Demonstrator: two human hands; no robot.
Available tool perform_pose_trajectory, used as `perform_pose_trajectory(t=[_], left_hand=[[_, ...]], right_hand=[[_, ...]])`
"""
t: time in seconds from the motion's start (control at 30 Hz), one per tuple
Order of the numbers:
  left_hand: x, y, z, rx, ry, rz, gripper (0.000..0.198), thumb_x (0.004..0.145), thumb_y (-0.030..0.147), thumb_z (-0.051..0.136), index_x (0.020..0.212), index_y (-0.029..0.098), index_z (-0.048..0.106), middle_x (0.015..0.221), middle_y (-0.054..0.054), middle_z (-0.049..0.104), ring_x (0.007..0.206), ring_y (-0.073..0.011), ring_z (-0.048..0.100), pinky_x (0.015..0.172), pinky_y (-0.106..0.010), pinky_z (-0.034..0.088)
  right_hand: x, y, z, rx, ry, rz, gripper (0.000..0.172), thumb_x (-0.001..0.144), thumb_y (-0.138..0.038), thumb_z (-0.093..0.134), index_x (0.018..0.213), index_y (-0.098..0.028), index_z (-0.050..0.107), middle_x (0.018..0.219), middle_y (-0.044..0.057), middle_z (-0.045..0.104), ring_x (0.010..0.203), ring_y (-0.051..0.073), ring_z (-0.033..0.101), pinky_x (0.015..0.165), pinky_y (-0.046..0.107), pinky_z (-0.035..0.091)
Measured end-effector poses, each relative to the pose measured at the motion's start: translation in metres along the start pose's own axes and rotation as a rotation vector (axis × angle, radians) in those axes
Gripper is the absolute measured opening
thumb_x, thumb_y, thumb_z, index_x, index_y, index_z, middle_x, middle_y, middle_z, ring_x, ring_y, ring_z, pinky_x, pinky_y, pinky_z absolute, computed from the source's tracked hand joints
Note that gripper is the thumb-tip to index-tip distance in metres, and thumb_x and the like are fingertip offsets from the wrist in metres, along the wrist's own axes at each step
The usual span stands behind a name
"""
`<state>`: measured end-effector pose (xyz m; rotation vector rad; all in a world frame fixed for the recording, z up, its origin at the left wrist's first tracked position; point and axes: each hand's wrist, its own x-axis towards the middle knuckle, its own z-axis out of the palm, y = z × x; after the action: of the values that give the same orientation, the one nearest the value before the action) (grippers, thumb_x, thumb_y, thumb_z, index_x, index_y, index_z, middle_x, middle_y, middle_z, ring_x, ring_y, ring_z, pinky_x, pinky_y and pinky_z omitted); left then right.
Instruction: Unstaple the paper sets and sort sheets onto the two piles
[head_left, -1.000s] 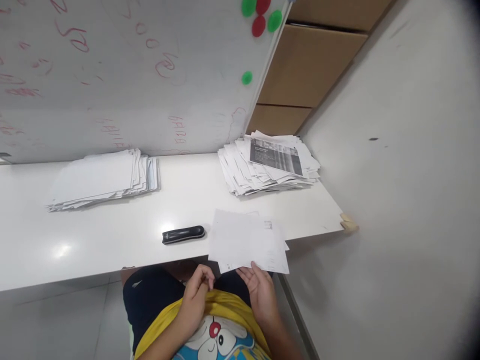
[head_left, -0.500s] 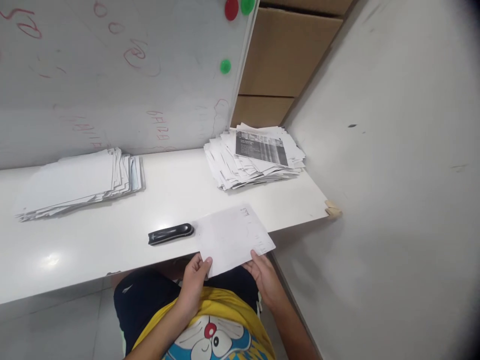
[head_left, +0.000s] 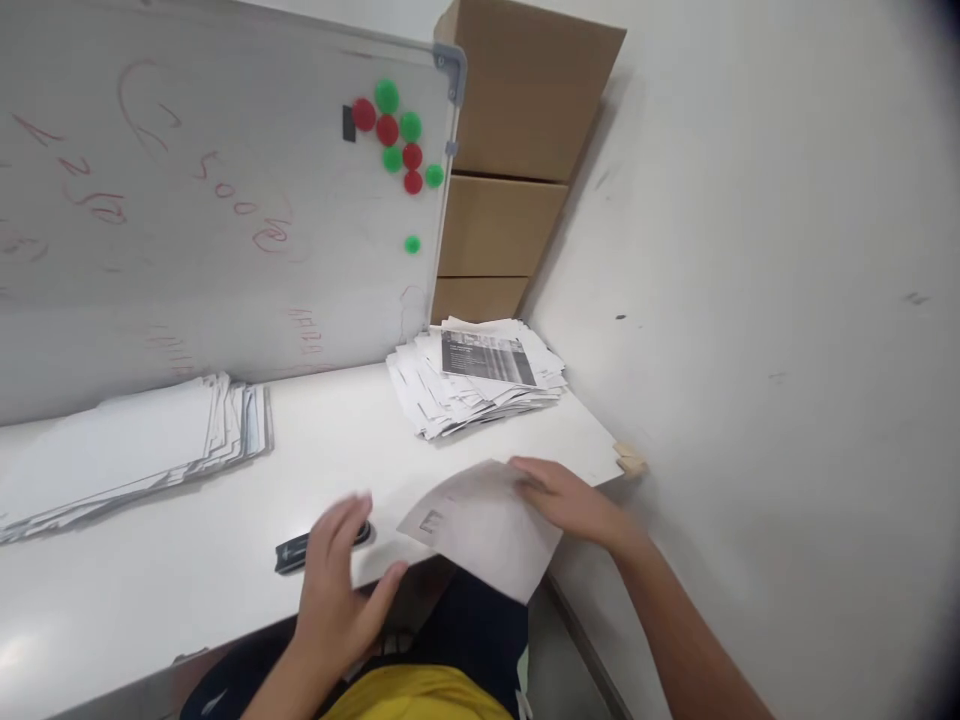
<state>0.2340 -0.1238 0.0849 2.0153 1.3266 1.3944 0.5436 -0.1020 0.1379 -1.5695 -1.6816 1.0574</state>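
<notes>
My right hand (head_left: pixel 559 497) grips a sheet of paper (head_left: pixel 491 530) by its far right edge; the sheet is tilted and slightly bent over the table's front edge. Faint print shows near its left corner. My left hand (head_left: pixel 337 575) is off the paper, its fingers apart and thumb spread, with nothing in it. It hovers above a black stapler (head_left: pixel 292 555) on the white table (head_left: pixel 330 430), hiding the stapler's middle. Behind the sheet lies an untidy pile of papers (head_left: pixel 480 400) topped by a dark printed leaflet (head_left: pixel 487 358).
A second stack of papers (head_left: pixel 135 440) lies at the left of the table. A whiteboard (head_left: pixel 247 280) with red writing and several round magnets (head_left: pixel 387 130) stands at the back. Cardboard boxes (head_left: pixel 502 225) are stacked beside it, and a white wall (head_left: pixel 750 300) bounds the right.
My left hand has let go of the sheet and moved left over the stapler. My right hand has shifted up to the sheet's far edge, turning it. The view has tilted upward.
</notes>
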Motion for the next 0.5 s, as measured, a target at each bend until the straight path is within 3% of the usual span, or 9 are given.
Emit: perform_pose_trajectory(t=[0.07,0.13,0.2,0.27,0.33,0.4,0.43,0.5], left_hand=[[0.041,0.013,0.007,-0.05,-0.256,-0.064,0.067,0.073,0.04,0.072,0.134,0.025,0.048,0.131,-0.012,0.056,0.117,-0.0316,0.053,0.097,-0.046,0.043],[0.069,0.017,0.019,-0.202,-0.413,-0.239,0.054,0.079,0.044,0.063,0.129,0.024,0.053,0.12,-0.011,0.064,0.105,-0.0283,0.06,0.088,-0.04,0.048],[0.08,0.012,0.031,-0.374,-0.451,-0.408,0.039,0.084,0.047,0.054,0.112,0.021,0.064,0.102,-0.009,0.069,0.092,-0.0256,0.063,0.08,-0.037,0.05],[0.081,0.002,0.038,-0.506,-0.415,-0.536,0.038,0.085,0.05,0.052,0.101,0.018,0.066,0.092,-0.007,0.069,0.085,-0.0247,0.063,0.076,-0.036,0.05],[0.078,-0.005,0.039,-0.6,-0.352,-0.63,0.041,0.083,0.052,0.055,0.103,0.017,0.064,0.09,-0.007,0.069,0.081,-0.0237,0.063,0.074,-0.036,0.049],[0.076,-0.008,0.037,-0.672,-0.307,-0.686,0.044,0.081,0.052,0.058,0.106,0.017,0.063,0.093,-0.008,0.069,0.082,-0.0235,0.063,0.075,-0.035,0.049],[0.077,-0.008,0.036,-0.7,-0.297,-0.705,0.044,0.08,0.052,0.06,0.106,0.016,0.063,0.095,-0.008,0.069,0.083,-0.0238,0.064,0.076,-0.035,0.049],[0.078,-0.007,0.034,-0.723,-0.285,-0.723,0.043,0.078,0.05,0.062,0.105,0.016,0.063,0.098,-0.009,0.069,0.087,-0.0243,0.063,0.079,-0.036,0.048]], right_hand=[[0.025,-0.031,-0.005,-0.255,-0.129,-0.14,0.021,0.079,-0.018,0.047,0.075,-0.024,0.067,0.078,0.002,0.069,0.076,0.023,0.06,0.074,0.033,0.046],[0.046,-0.051,0.001,-0.434,-0.201,-0.236,0.025,0.08,-0.014,0.043,0.073,-0.023,0.066,0.076,0.003,0.068,0.072,0.022,0.059,0.074,0.033,0.045],[0.059,-0.056,0.007,-0.518,-0.146,-0.318,0.024,0.08,-0.014,0.045,0.081,-0.023,0.067,0.084,0.005,0.07,0.082,0.024,0.062,0.085,0.039,0.044],[0.065,-0.043,0.01,-0.493,0.043,-0.383,0.027,0.079,-0.019,0.052,0.102,-0.023,0.067,0.108,0.007,0.069,0.106,0.029,0.058,0.102,0.047,0.034],[0.065,-0.017,0.011,-0.363,0.312,-0.346,0.048,0.075,-0.028,0.063,0.122,-0.023,0.058,0.132,0.01,0.057,0.127,0.032,0.044,0.111,0.05,0.021],[0.061,0.015,0.018,-0.111,0.51,-0.182,0.068,0.069,-0.039,0.072,0.131,-0.022,0.05,0.141,0.012,0.048,0.133,0.033,0.037,0.111,0.05,0.021],[0.058,0.029,0.023,0.061,0.536,-0.079,0.073,0.067,-0.044,0.073,0.132,-0.022,0.049,0.14,0.013,0.049,0.131,0.034,0.039,0.109,0.05,0.027],[0.052,0.051,0.035,0.415,0.437,0.076,0.073,0.067,-0.052,0.072,0.13,-0.023,0.049,0.13,0.013,0.057,0.119,0.032,0.052,0.099,0.048,0.039]])
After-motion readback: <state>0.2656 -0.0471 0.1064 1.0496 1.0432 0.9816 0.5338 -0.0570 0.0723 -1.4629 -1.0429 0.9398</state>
